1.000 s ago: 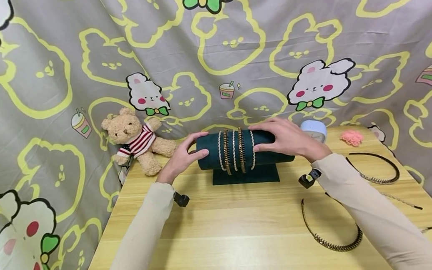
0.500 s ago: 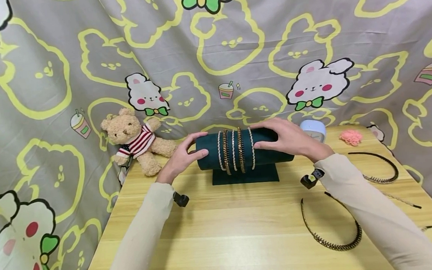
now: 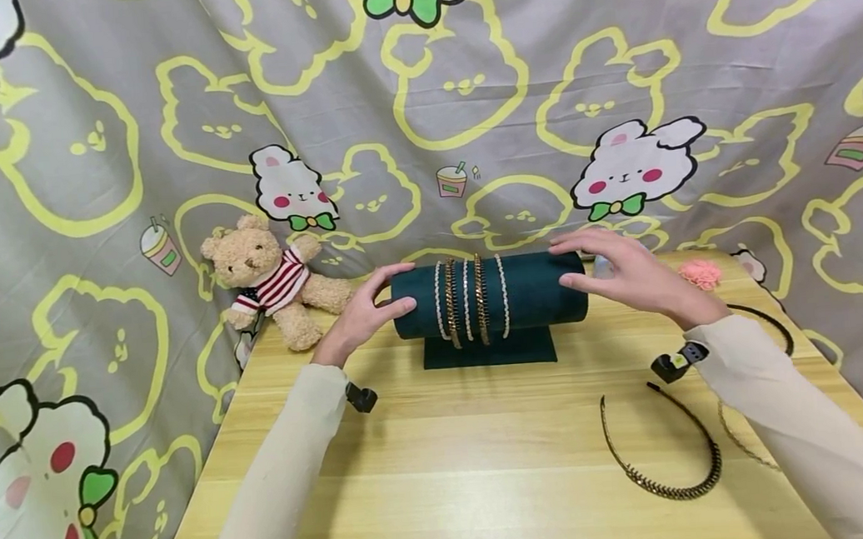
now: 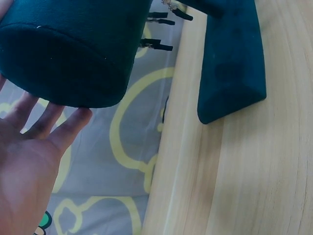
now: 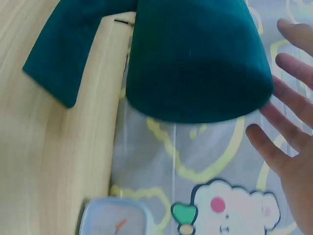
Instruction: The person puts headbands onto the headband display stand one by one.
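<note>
Gray cartoon-print curtain (image 3: 358, 74) is hanging behind a pale wood desk (image 3: 447, 485). Dark green display stand (image 3: 542, 291) is sitting mid-desk toward the curtain, horizontal roll on a flat base (image 3: 490, 352). Plush bear (image 3: 282, 282) is leaning near the curtain, left of it. Left hand (image 3: 359, 312) is holding the roll's left end, thumb in front, fingers reaching behind. Right hand (image 3: 631, 276) is staying loose at the right end, fingers spread, not clearly gripping; thumb contact I can't confirm. Five headbands (image 3: 482, 303), two gold and three pale, are circling the roll left of center, side by side with gaps. One loose headband (image 3: 683, 492) is lying front right on the desk. Clock (image 5: 117, 218) and pink puff (image 3: 700, 274) are sitting back right. Handling, my guess: stand is looking light, cover soft and non-slip; headbands springy, trim possibly fragile. Best hold: bare roll ends or base, fingers off the trim.
</note>
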Demonstrator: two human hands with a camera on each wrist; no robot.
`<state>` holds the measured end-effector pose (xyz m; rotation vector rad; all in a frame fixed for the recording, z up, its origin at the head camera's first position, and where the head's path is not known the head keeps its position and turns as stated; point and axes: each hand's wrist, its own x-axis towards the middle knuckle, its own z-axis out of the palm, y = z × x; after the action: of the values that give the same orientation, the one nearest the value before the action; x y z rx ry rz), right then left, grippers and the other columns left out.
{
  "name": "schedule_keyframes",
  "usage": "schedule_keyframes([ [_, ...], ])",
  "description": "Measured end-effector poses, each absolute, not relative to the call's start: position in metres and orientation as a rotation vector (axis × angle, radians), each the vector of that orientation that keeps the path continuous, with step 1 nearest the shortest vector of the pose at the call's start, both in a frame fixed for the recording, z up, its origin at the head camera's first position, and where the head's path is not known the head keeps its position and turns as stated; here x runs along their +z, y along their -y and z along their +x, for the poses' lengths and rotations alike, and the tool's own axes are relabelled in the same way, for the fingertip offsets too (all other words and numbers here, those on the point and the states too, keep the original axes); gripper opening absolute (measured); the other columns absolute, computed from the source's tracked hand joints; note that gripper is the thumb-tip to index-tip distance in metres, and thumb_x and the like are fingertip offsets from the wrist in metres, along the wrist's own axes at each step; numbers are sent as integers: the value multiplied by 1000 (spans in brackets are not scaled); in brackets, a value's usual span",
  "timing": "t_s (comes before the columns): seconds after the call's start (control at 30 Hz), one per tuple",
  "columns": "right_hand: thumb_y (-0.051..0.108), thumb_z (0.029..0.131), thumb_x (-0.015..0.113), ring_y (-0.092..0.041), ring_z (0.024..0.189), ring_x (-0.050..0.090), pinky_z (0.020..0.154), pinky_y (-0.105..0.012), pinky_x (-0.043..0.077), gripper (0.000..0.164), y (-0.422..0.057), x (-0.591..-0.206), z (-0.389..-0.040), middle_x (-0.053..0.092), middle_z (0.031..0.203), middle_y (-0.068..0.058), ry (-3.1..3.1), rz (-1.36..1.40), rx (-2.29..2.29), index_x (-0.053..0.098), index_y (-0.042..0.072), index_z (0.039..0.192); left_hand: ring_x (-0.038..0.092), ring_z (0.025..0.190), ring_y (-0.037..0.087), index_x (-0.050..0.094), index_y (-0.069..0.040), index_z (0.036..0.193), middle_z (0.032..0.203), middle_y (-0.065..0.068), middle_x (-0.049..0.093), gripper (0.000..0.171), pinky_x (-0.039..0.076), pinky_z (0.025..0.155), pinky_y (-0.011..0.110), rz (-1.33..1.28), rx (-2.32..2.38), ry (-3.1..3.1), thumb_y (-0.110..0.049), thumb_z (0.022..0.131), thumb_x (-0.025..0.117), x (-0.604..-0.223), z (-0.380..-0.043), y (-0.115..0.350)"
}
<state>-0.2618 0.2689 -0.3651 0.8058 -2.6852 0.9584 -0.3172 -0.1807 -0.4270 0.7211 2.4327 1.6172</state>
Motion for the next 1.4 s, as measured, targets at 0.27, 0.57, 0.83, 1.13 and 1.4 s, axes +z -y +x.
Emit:
schedule_keyframes([
  [0.27,15,102,79,10,123,58,100,-3,46,44,-305,-376,-244,66,149,-2,2679,721,1104,71,20,144,31,164,32,53,-44,157,177,2,34,61,32,128,68,714,1608,-2444,-48,101,77,-427,-317,181],
  [0.57,5,102,77,7,119,65,94,-6,52,43,-347,-399,-220,73,137,-3,2674,650,1204,73,19,142,30,165,31,54,-41,158,175,-5,36,59,32,129,66,709,1608,-2443,-45,103,76,-428,-318,181],
  [0.83,15,105,75,3,105,68,85,-11,54,34,-381,-431,-201,74,121,12,2834,558,1148,72,16,138,32,164,30,53,-41,158,176,-3,36,60,33,128,66,715,1609,-2438,-46,103,76,-426,-318,181],
  [1.13,11,102,78,-1,94,68,77,-20,54,31,-399,-471,-183,76,105,6,2898,589,1136,74,9,132,32,163,30,53,-44,157,173,-10,38,60,33,128,65,711,1609,-2443,-48,102,77,-426,-317,181],
  [1.4,3,102,73,-8,84,69,68,-25,58,29,-406,-494,-176,74,100,6,2924,733,1283,70,-3,130,31,164,29,53,-42,158,174,-8,36,62,32,129,65,699,1603,-2437,-49,101,76,-426,-318,181],
])
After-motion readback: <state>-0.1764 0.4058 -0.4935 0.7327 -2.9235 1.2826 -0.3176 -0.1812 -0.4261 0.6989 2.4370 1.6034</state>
